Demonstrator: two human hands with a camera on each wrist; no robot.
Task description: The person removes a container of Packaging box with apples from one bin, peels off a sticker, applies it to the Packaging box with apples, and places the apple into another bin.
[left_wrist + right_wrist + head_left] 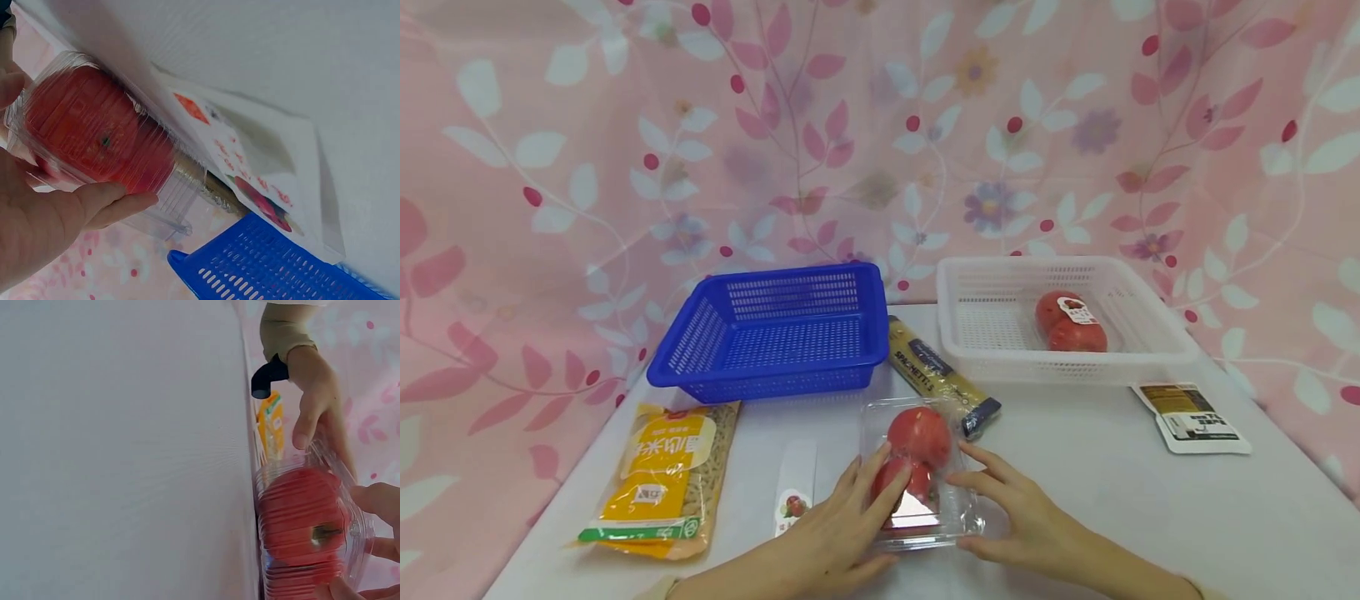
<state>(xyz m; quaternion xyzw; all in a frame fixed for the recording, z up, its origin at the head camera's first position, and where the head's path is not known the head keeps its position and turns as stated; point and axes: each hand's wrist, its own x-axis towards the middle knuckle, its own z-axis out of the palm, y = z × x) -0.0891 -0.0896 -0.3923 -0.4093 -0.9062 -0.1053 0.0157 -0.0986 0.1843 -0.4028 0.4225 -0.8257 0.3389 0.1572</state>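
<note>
The left hand (838,529) lay spread across a clear plastic box (957,514) of tomatoes (919,436); the right hand (1021,510), also spread, touched its side. Light, even pressure seemed wisest.

Your head view: bright; white glare on the tomato pack (925,493). Your two wrist views: dimmer, greyish, soft.

The white bench (1090,462) is carrying a blue perforated basket (775,383), a white perforated basket (1067,367) and, slanting from between them, a spaghetti packet (934,368). Nearer, a yellow food bag (658,479), a paper label (797,471), a clear clamshell (966,510) of tomatoes (919,437) and a brown-and-white pouch (1195,421) are lying.
</note>
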